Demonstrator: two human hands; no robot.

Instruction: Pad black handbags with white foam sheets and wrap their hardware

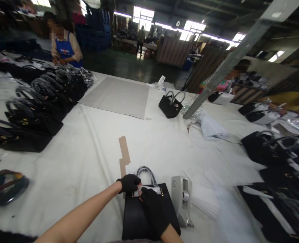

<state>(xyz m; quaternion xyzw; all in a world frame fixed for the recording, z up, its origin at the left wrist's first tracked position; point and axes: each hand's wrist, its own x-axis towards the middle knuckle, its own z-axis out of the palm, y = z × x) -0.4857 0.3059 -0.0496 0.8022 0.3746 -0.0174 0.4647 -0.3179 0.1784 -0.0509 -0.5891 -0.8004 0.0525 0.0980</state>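
A black handbag [136, 216] lies on the white-covered table right in front of me, its plastic-wrapped handle [149, 171] standing up at the far edge. Both hands wear black gloves with bare fingertips. At the top of the bag, my left hand [129, 184] is closed on the left end of a white wrapping strip [149, 190]. My right hand [153, 206] reaches over the bag and pinches the same strip close to the left fingertips. Gold-coloured fittings [162, 192] show beside the strip. To the bag's right stands a grey tape dispenser [181, 199].
Brown cardboard strips [124, 150] lie beyond my left hand. Rows of black handbags [38, 121] line the left; more bags [268, 148] crowd the right. A grey sheet [116, 96], another handbag [171, 105] and a slanted metal post [215, 81] are farther off. Co-workers [65, 47] stand around the table.
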